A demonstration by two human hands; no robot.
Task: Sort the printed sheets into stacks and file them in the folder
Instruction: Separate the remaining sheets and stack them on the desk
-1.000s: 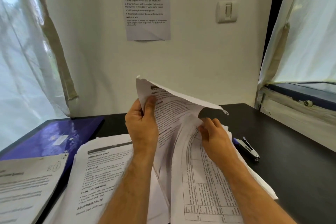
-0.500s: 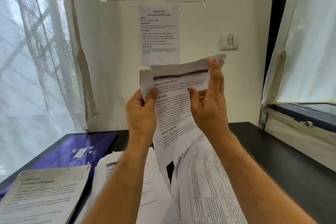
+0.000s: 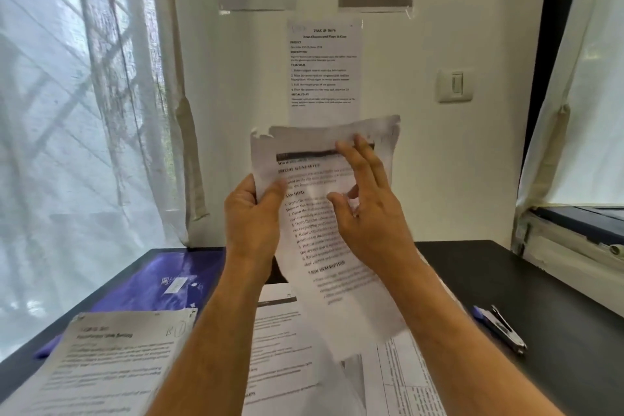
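Sorting unfinished: left hand [image 3: 251,216] pinches white crumpled printed sheet [image 3: 334,246]; right hand [image 3: 368,209] open-fingered against it; purple plastic folder [image 3: 162,284] unfilled.

a printed sheet [image 3: 324,213], white with black text, a dark heading bar and a torn upper-left corner, stands nearly upright in front of me, slightly curled, its lower end hanging above the desk. my left hand [image 3: 251,223] pinches its left edge; my right hand [image 3: 368,209] lies open against its face. below lie a stack of sheets at left [image 3: 111,365], a middle stack [image 3: 280,348] and a sheet with a table [image 3: 405,378]. the purple folder [image 3: 162,284] lies flat and closed behind the left stack.
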